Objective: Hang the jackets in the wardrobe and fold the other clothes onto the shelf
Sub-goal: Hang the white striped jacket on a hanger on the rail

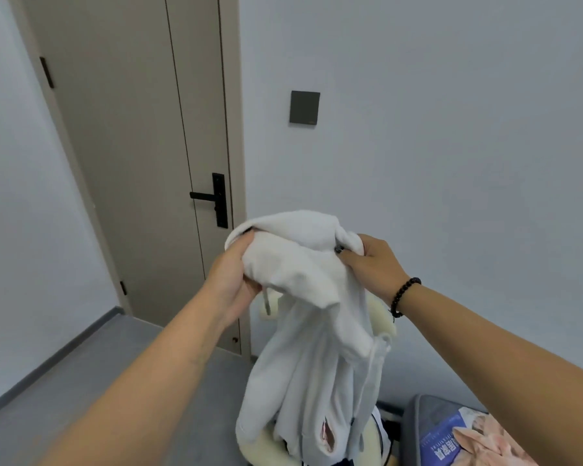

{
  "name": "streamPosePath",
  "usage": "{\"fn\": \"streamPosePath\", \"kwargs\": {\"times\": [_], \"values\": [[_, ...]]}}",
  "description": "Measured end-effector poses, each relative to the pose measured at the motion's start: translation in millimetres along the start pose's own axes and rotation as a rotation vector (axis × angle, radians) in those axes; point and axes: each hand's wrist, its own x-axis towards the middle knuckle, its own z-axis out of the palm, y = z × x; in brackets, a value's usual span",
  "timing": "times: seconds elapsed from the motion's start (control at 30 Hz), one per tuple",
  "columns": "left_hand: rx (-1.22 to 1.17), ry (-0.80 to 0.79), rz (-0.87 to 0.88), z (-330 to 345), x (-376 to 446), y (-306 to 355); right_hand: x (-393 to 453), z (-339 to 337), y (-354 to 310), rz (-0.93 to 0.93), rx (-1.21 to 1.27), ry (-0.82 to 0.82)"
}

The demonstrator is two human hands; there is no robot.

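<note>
Both hands grip the white hooded jacket (310, 297) by its top, left hand (231, 280) and right hand (374, 264) at opposite edges, jacket hanging right of the door (132, 129).

Between the hands hangs a white hoodie (313, 331) of soft, matt, fleecy cloth. Behind the left hand (231, 280), the door (132, 146) looks smooth and matt, its handle (209, 196) matt black metal. Dark glossy beads (403, 294) circle the right wrist.

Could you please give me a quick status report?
Left hand and right hand both gripping white hooded jacket, held up. Not hung. Cream chair behind it.
</note>
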Motion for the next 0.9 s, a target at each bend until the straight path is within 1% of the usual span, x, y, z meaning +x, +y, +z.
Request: {"fn": "streamPosePath", "kwargs": {"times": [0.1,0.23,0.33,0.43,0.53,0.6,0.63,0.7,0.77,0.83,0.9], "values": [[-0.003,-0.044,0.147,34.1,-24.9,28.6,-27.8,0.0,-5.1,-0.031,0.025,-0.046],[0.180,-0.096,0.271,66.6,-57.0,51.6,-54.0,-8.0,-15.6,-0.022,0.008,-0.066],[0.256,-0.098,0.349,79.4,-76.1,69.2,-71.5,-18.6,-38.0,-0.104,0.146,-0.056],[0.244,-0.071,0.381,78.0,-92.7,83.9,-96.7,-17.7,-62.3,-0.217,0.284,-0.030],[0.202,-0.032,0.389,61.4,-113.0,93.2,-123.7,4.3,-77.6,-0.351,0.305,-0.118],[0.195,0.006,0.381,42.4,-130.0,99.6,-136.6,27.9,-81.6,-0.396,0.236,-0.167],[0.199,0.025,0.377,30.8,-139.9,104.0,-140.0,40.1,-83.1,-0.404,0.185,-0.161],[0.196,0.060,0.381,4.3,-162.2,114.0,-143.4,63.9,-89.1,-0.391,0.157,-0.095],[0.168,0.090,0.381,-24.0,-186.9,125.1,-150.5,86.6,-104.3,-0.326,0.260,-0.056],[0.137,0.115,0.363,-53.2,-213.2,134.5,-160.9,109.1,-126.3,-0.295,0.366,-0.080],[0.094,0.137,0.349,-83.2,-239.8,140.4,-172.0,133.2,-149.3,-0.313,0.382,-0.139]]}}
